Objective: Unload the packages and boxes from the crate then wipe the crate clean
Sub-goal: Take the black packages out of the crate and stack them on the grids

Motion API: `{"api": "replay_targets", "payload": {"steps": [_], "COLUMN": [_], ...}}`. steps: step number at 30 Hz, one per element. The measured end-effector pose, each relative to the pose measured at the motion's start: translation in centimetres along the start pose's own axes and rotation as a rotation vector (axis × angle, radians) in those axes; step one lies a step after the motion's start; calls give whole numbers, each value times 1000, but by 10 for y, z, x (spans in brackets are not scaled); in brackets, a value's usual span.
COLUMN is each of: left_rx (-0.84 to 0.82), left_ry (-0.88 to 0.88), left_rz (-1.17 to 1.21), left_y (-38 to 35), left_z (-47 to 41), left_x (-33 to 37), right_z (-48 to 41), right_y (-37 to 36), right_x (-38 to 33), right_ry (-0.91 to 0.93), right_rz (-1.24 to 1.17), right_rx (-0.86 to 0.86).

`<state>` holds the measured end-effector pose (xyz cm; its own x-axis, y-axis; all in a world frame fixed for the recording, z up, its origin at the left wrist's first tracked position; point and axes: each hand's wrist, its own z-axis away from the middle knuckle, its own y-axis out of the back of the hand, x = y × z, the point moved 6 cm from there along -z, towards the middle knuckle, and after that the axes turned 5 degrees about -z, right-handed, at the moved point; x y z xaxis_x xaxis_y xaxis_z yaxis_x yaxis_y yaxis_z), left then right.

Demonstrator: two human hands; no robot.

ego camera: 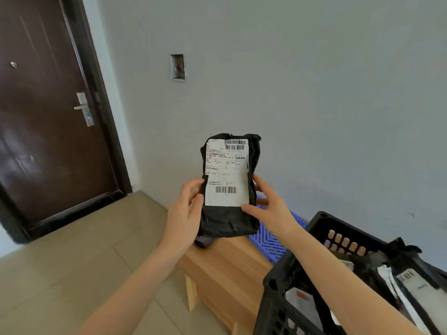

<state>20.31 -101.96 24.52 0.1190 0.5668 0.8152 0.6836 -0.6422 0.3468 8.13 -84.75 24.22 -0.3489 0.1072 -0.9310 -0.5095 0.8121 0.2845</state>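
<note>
Both hands, left hand (187, 209) and right hand (269, 204), grip the black package (229, 216) between them.

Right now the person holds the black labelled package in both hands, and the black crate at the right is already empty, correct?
Not quite. The head view shows the black crate is not empty: it holds several packages with labels. The rest stands: the left hand and right hand both grip the black labelled package.
</note>
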Motion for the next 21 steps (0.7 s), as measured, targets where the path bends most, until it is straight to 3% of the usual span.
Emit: {"api": "replay_targets", "payload": {"steps": [5, 13, 21], "left_rx": [-135, -232, -272], "left_ry": [65, -45, -47], "left_rz": [6, 75, 188], "left_y": [32, 80, 30], "left_z": [-61, -191, -288], "left_x": [-57, -125, -186], "right_z": [-71, -181, -252], "right_y": [-59, -129, -127], "right_x": [0, -8, 32], "right_ry": [-7, 7, -62], "right_rz": [-106, -220, -274], "right_rx": [9, 61, 182]}}
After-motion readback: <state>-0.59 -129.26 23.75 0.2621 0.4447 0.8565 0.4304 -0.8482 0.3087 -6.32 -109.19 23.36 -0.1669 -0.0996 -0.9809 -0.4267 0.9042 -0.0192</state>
